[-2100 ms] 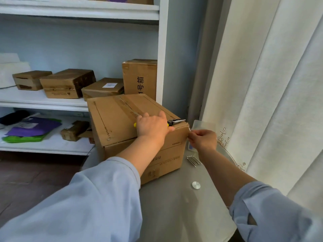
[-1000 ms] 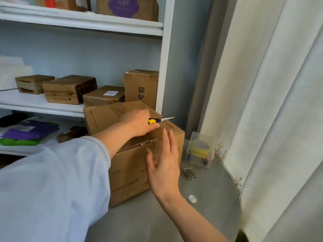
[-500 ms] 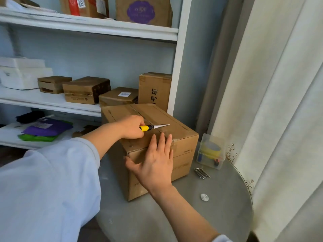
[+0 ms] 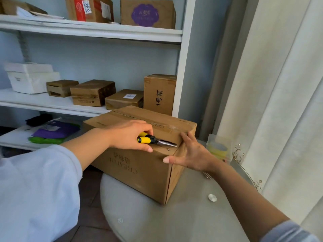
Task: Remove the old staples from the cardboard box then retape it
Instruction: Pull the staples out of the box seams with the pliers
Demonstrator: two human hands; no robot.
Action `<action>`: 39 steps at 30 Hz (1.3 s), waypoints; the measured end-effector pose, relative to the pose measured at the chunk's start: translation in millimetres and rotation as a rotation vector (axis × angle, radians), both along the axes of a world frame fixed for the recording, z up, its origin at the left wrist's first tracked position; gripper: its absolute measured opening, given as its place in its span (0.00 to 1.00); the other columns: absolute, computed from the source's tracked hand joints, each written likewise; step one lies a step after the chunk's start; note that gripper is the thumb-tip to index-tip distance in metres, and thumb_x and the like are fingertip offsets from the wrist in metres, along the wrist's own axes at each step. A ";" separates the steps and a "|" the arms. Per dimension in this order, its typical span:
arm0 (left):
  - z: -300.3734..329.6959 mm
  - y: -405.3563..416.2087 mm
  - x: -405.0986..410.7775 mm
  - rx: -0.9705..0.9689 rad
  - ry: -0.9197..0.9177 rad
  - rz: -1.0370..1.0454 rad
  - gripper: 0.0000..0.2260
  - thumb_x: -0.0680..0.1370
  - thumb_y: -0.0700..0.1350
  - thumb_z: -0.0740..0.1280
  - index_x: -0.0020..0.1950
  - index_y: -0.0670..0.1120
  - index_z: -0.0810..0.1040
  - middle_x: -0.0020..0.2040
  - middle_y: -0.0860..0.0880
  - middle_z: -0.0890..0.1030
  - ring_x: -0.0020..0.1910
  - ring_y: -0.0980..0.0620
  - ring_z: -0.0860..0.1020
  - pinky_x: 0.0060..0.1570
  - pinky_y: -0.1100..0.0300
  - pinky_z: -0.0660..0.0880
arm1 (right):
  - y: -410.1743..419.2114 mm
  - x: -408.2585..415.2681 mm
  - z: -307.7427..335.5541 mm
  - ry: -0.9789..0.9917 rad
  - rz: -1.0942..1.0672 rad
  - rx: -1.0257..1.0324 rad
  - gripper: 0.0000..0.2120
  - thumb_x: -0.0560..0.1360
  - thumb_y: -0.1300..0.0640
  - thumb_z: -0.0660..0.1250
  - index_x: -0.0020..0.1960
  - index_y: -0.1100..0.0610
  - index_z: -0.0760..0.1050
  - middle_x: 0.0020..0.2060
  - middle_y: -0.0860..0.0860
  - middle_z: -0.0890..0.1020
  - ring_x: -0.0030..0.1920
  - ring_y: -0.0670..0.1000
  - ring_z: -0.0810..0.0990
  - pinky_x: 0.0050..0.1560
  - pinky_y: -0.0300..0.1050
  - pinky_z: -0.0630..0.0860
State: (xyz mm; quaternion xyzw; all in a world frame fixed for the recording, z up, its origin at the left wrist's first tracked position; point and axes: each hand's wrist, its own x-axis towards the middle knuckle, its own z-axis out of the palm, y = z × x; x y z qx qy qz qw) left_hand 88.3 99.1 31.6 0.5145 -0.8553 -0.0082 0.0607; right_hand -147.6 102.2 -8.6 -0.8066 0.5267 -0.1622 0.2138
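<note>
The brown cardboard box (image 4: 139,154) sits mid-frame on the round glass desk (image 4: 174,220). The left hand (image 4: 129,135), closed around yellow-handled needle-nose pliers (image 4: 153,140), aims at a staple (image 4: 168,149); the open right hand (image 4: 192,152) braces the corner.

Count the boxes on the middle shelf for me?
4 cardboard: small box leftmost, wide box next, flat box with label, tall box rightmost. Others may hide behind them.

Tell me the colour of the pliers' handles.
Yellow with black ends, on the pliers gripped in the left hand; the head view shows them.
</note>
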 end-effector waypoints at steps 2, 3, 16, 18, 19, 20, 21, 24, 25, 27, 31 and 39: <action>-0.8 -1.9 -1.6 -0.013 -0.009 -0.021 0.22 0.71 0.65 0.66 0.60 0.58 0.70 0.55 0.59 0.73 0.53 0.58 0.71 0.51 0.58 0.73 | 1.0 -1.2 -4.5 -0.024 -0.023 -0.010 0.54 0.65 0.32 0.69 0.78 0.52 0.45 0.78 0.50 0.44 0.77 0.54 0.49 0.75 0.48 0.51; -0.6 -3.1 -2.1 -0.012 -0.010 -0.032 0.22 0.71 0.65 0.66 0.61 0.58 0.70 0.55 0.59 0.73 0.54 0.59 0.71 0.51 0.59 0.73 | 0.3 -2.5 -6.6 -0.023 -0.022 -0.024 0.53 0.65 0.32 0.68 0.79 0.51 0.45 0.78 0.50 0.44 0.77 0.54 0.49 0.75 0.49 0.51; -14.9 -15.0 -2.7 -0.032 0.019 -0.074 0.28 0.68 0.69 0.59 0.65 0.59 0.69 0.57 0.57 0.70 0.55 0.58 0.69 0.53 0.58 0.71 | -23.0 -15.1 -9.1 -0.014 0.028 0.003 0.54 0.66 0.36 0.71 0.79 0.52 0.44 0.78 0.47 0.46 0.77 0.51 0.51 0.74 0.45 0.51; -17.1 -15.2 -2.5 -0.056 0.027 -0.074 0.28 0.69 0.69 0.58 0.65 0.59 0.69 0.57 0.58 0.69 0.56 0.58 0.69 0.54 0.58 0.70 | -25.0 -16.4 -8.4 -0.021 0.025 0.022 0.54 0.65 0.35 0.72 0.79 0.51 0.45 0.78 0.46 0.48 0.77 0.51 0.52 0.75 0.48 0.51; -17.8 -15.5 -4.2 -0.067 0.027 -0.078 0.27 0.69 0.69 0.58 0.65 0.59 0.69 0.57 0.58 0.69 0.56 0.58 0.69 0.54 0.59 0.69 | -25.9 -18.0 -7.5 -0.017 0.026 0.031 0.55 0.64 0.35 0.72 0.79 0.51 0.45 0.78 0.46 0.48 0.77 0.52 0.52 0.75 0.48 0.51; -18.2 -15.0 -4.3 -0.075 0.028 -0.081 0.27 0.69 0.68 0.58 0.65 0.59 0.69 0.57 0.58 0.69 0.56 0.59 0.69 0.54 0.59 0.69 | -26.5 -17.8 -6.3 -0.012 0.034 0.035 0.54 0.65 0.36 0.72 0.79 0.52 0.45 0.78 0.47 0.48 0.77 0.52 0.52 0.75 0.48 0.51; -18.2 -14.6 -5.6 -0.079 0.026 -0.087 0.27 0.69 0.68 0.58 0.65 0.59 0.69 0.57 0.58 0.69 0.56 0.59 0.69 0.54 0.59 0.68 | -26.3 -17.7 -5.1 -0.006 0.041 0.036 0.54 0.65 0.36 0.72 0.79 0.52 0.45 0.78 0.47 0.48 0.77 0.52 0.51 0.75 0.48 0.50; -18.1 -13.1 -8.2 -0.090 -0.010 -0.089 0.27 0.69 0.69 0.57 0.65 0.59 0.69 0.57 0.57 0.70 0.55 0.59 0.69 0.52 0.59 0.67 | -23.9 -19.3 -3.1 0.016 0.064 0.022 0.52 0.67 0.40 0.73 0.79 0.53 0.46 0.78 0.48 0.48 0.77 0.52 0.51 0.75 0.46 0.49; -17.2 -12.7 -9.3 -0.102 -0.033 -0.086 0.28 0.69 0.69 0.57 0.65 0.60 0.69 0.57 0.58 0.70 0.55 0.59 0.68 0.52 0.60 0.66 | -23.4 -20.6 -2.1 0.015 0.067 0.016 0.51 0.68 0.41 0.73 0.79 0.53 0.47 0.78 0.48 0.48 0.77 0.51 0.51 0.74 0.45 0.49; -14.4 -12.4 -11.8 -0.116 -0.071 -0.079 0.28 0.69 0.69 0.56 0.66 0.60 0.68 0.57 0.58 0.69 0.54 0.60 0.68 0.53 0.60 0.64 | -23.4 -23.0 -0.1 0.010 0.071 0.019 0.50 0.68 0.43 0.74 0.79 0.53 0.48 0.78 0.47 0.48 0.77 0.50 0.51 0.74 0.43 0.49; -6.6 -13.9 -18.0 -0.153 -0.156 -0.083 0.27 0.70 0.70 0.54 0.65 0.60 0.68 0.55 0.57 0.69 0.52 0.60 0.67 0.54 0.59 0.65 | -30.1 -26.2 0.0 0.038 0.080 0.043 0.51 0.67 0.41 0.74 0.79 0.51 0.48 0.78 0.45 0.49 0.77 0.50 0.53 0.74 0.45 0.51; -15.0 -13.0 -23.1 -0.139 -0.104 -0.052 0.25 0.70 0.70 0.49 0.59 0.61 0.70 0.50 0.58 0.70 0.50 0.59 0.70 0.52 0.58 0.67 | -39.0 -29.6 -4.0 0.007 0.087 0.077 0.51 0.66 0.41 0.74 0.79 0.48 0.48 0.78 0.43 0.49 0.76 0.51 0.52 0.74 0.49 0.52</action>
